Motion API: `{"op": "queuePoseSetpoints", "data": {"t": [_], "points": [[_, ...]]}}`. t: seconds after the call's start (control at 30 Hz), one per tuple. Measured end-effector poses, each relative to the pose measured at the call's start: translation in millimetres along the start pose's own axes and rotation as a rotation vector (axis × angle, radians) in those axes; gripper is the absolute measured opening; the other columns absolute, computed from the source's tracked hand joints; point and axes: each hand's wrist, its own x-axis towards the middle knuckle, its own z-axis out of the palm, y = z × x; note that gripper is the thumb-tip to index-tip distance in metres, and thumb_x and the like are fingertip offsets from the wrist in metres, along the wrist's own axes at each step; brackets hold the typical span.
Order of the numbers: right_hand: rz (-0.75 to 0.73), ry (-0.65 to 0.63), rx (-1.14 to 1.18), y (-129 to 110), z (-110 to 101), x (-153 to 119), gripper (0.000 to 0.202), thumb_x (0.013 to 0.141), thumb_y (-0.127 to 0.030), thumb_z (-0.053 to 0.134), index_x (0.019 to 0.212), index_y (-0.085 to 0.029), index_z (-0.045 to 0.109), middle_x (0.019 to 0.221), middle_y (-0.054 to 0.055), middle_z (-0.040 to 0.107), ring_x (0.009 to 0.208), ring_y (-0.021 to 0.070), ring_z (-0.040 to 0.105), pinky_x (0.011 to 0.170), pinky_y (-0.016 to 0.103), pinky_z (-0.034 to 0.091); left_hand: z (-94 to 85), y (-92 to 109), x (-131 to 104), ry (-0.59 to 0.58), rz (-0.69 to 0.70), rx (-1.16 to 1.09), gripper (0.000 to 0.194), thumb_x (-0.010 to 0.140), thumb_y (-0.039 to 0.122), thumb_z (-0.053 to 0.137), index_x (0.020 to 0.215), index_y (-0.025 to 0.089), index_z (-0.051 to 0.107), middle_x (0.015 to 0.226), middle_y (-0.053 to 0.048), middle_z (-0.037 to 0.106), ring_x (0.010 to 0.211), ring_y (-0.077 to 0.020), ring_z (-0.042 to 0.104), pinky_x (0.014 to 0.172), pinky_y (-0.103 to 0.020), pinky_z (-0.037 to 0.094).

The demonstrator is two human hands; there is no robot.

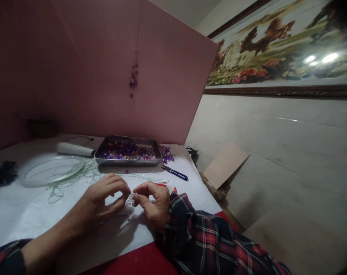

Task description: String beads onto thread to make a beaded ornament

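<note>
Small clear beads (pixel 130 199) hang between my two hands, low over the white table cover near its front. My left hand (pixel 108 196) pinches them from the left with thumb and forefinger. From the right, my right hand (pixel 153 202) holds their other side between thumb and forefinger. The fingertips nearly meet, and the exact shape of the beaded piece is too small to tell. Beyond the hands, a metal tray (pixel 129 162) holds purple and other coloured beads. Blue-handled thread snips (pixel 175 173) lie to the right of the tray.
Loose purple beads (pixel 167 153) lie beside the tray. At the left are a coil of clear line (pixel 51 179), tangled green thread (pixel 56 194) and a white roll (pixel 75 149). A red item (pixel 171 188) lies behind my right wrist. A pink panel (pixel 104 68) stands behind the table.
</note>
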Motion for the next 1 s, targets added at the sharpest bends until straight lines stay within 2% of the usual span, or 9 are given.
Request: {"op": "queuePoseSetpoints", "data": {"t": [0.3,0.57,0.83,1.0], "points": [[-0.01,0.015,0.02,1.7,0.7,-0.3,0.006,0.075,-0.02,0.065,0.077,-0.016,0.069,0.058,0.001,0.067,0.053,0.0137,0.063,0.054,0.022,0.046,-4.4,3.4,1.2,-0.051,-0.019,0.032,0.016,0.084,0.015,0.052,0.076,0.022,0.063,0.072,0.001,0.065,0.067,-0.0142,0.057,0.06,-0.026,0.045],[-0.022,-0.004,-0.019,-3.6,-0.8,-0.1,0.009,0.078,-0.021,0.063,0.074,-0.015,0.068,0.057,0.001,0.065,0.052,0.0128,0.06,0.052,0.022,0.043,1.5,6.3,-0.1,-0.025,-0.087,-0.029,0.019,0.084,0.017,0.05,0.072,0.021,0.064,0.068,0.0,0.065,0.066,-0.015,0.054,0.062,-0.029,0.042],[0.042,-0.036,-0.044,-4.8,-5.3,0.8,0.007,0.08,-0.017,0.064,0.075,-0.016,0.067,0.06,-0.001,0.065,0.056,0.012,0.061,0.058,0.023,0.045,-2.1,7.3,2.0,-0.094,-0.323,-0.168,0.022,0.085,0.035,0.055,0.08,0.022,0.072,0.071,-0.001,0.069,0.067,-0.017,0.062,0.062,-0.028,0.047],[0.056,-0.005,-0.034,-2.9,-4.7,0.4,0.007,0.081,-0.017,0.063,0.075,-0.017,0.067,0.06,-0.002,0.065,0.056,0.0119,0.061,0.057,0.023,0.044,-8.4,8.8,4.5,-0.081,-0.478,-0.245,0.03,0.085,0.044,0.051,0.086,0.024,0.073,0.072,-0.001,0.071,0.069,-0.0183,0.065,0.064,-0.028,0.049]]}}
